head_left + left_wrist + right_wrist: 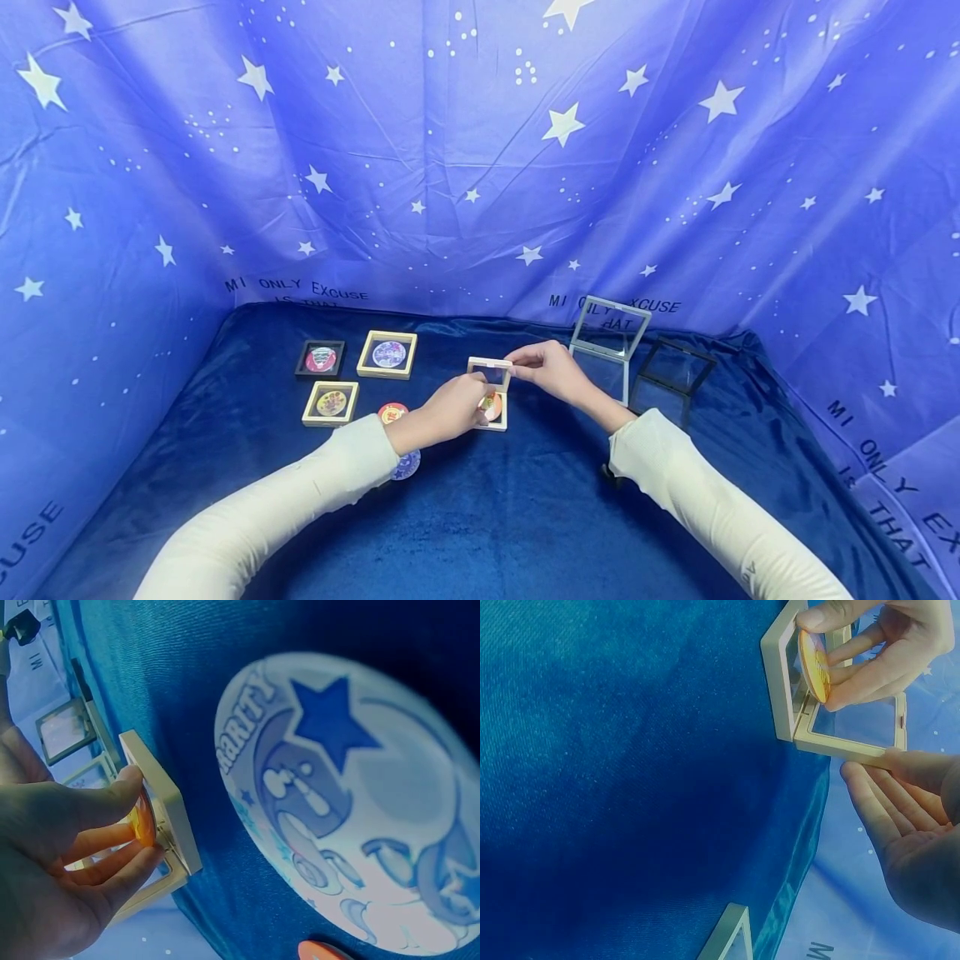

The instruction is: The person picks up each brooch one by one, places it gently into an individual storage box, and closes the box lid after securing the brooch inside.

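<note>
Currently both hands are at one open cream frame (pixel 488 428), set mid-worktop (pixel 510 517), base down on the blue cloth, hinged lid (pixel 832 744) standing up. Left hand (pixel 453 408) nearly closed: thumb and fingertips pinch an orange badge (pixel 814 667) near its rim. Badge is inside the angle of the frame, face close to the base; whether it touches the base, cannot tell. Right hand (pixel 551 371) has a light pinch on the lid's edge, thumb against fingertips, the rest of the fingers loosely extended.

Risks, as judged. Badge looks smooth and is gripped near the rim, so a slack pinch could let it skid off-centre or tip toward the hinge. Lid seems steadied mainly by the right fingertips; a slip there might drop it onto the left fingers. Pulling on the lid could drag the whole frame, the cloth offering only a soft footing. Base also looks shallow: a tilted badge could jam against the lid.

Nearby hazard: red badge (pixel 392 413) and blue-violet badge (pixel 407 467) lie beside the left sleeve (pixel 352 458), close enough that a withdrawing forearm could brush them. Grey frame (pixel 619 306), lid up, is beyond the right wrist; a careless elbow swing seems unlikely to reach it.
</note>
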A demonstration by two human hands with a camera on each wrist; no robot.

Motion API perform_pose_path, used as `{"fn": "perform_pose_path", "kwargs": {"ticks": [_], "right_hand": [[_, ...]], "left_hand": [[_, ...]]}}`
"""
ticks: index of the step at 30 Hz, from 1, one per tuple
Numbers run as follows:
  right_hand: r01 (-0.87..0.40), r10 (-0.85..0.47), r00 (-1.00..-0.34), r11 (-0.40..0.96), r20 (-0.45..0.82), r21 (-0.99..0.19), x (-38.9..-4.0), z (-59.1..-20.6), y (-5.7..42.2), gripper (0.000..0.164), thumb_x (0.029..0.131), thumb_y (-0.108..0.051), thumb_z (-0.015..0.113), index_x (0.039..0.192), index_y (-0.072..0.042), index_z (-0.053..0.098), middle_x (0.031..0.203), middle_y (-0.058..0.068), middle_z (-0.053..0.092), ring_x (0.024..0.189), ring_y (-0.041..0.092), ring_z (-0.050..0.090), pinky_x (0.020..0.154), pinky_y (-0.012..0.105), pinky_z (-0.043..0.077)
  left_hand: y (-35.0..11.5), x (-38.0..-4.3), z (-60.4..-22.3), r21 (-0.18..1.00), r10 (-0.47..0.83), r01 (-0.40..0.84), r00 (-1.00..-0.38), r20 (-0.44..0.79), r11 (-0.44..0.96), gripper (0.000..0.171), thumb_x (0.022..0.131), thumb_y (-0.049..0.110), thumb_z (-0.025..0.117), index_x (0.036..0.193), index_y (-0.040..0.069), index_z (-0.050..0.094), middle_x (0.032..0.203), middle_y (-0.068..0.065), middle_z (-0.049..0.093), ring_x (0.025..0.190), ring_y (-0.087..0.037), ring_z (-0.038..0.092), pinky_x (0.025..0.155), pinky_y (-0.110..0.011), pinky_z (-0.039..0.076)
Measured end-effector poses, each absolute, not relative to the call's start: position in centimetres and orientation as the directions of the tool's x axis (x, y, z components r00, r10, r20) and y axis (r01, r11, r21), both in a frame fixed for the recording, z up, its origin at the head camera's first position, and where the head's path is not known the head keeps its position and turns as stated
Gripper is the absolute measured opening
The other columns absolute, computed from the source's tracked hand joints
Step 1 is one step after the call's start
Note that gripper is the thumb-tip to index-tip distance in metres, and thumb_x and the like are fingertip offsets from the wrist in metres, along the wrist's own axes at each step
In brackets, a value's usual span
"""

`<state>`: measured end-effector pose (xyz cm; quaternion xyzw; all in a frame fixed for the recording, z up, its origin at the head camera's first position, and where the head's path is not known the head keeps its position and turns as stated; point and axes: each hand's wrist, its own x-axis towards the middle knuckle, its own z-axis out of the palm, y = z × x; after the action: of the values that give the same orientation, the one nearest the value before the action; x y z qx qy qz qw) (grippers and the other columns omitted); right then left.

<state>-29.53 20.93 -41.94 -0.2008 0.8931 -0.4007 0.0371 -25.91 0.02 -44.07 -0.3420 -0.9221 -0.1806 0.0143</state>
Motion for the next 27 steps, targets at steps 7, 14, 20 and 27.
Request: {"fn": "perform_pose_path", "kwargs": {"ticks": [7,14,20,27], "right_hand": [[-0.335,-0.39,-0.915,0.602,0.099,-0.725,-29.71,-42.16,20.91,0.019,0.094,-0.009,0.071,0.111,-0.002,0.077,0.101,0.015,0.079,0.094,0.025,0.076,0.081,0.037,0.061],[-0.326,-0.385,-0.918,0.601,0.093,-0.729,-29.62,-42.04,20.92,0.019,0.094,-0.01,0.071,0.112,-0.002,0.077,0.102,0.015,0.079,0.095,0.026,0.076,0.081,0.038,0.061],[-0.313,-0.379,-0.922,0.606,0.081,-0.731,-29.58,-41.98,20.87,0.02,0.095,-0.01,0.071,0.112,-0.003,0.077,0.103,0.015,0.078,0.095,0.026,0.076,0.082,0.038,0.061],[-0.305,-0.376,-0.924,0.607,0.073,-0.733,-29.56,-41.94,20.85,0.02,0.095,-0.011,0.071,0.112,-0.003,0.076,0.103,0.014,0.078,0.095,0.026,0.076,0.082,0.038,0.06]], "left_hand": [[-0.04,-25.79,-44.03,0.302,0.626,0.633,-0.768,0.135,0.713,0.027,0.086,0.013,0.082,0.111,0.002,0.075,0.104,-0.01,0.07,0.088,-0.019,0.068,0.081,-0.034,0.058],[-0.26,-25.9,-44.27,0.31,0.623,0.626,-0.772,0.122,0.715,0.031,0.088,0.018,0.081,0.115,0.004,0.074,0.108,-0.01,0.07,0.088,-0.017,0.067,0.082,-0.032,0.058],[-0.46,-25.88,-44.35,0.298,0.625,0.639,-0.765,0.154,0.709,0.031,0.088,0.018,0.08,0.115,0.004,0.075,0.108,-0.01,0.069,0.088,-0.018,0.066,0.081,-0.033,0.058],[-0.53,-26.08,-44.61,0.348,0.615,0.629,-0.771,0.164,0.696,0.024,0.09,0.013,0.078,0.112,0.002,0.075,0.11,-0.012,0.071,0.091,-0.021,0.069,0.085,-0.035,0.058]]}}
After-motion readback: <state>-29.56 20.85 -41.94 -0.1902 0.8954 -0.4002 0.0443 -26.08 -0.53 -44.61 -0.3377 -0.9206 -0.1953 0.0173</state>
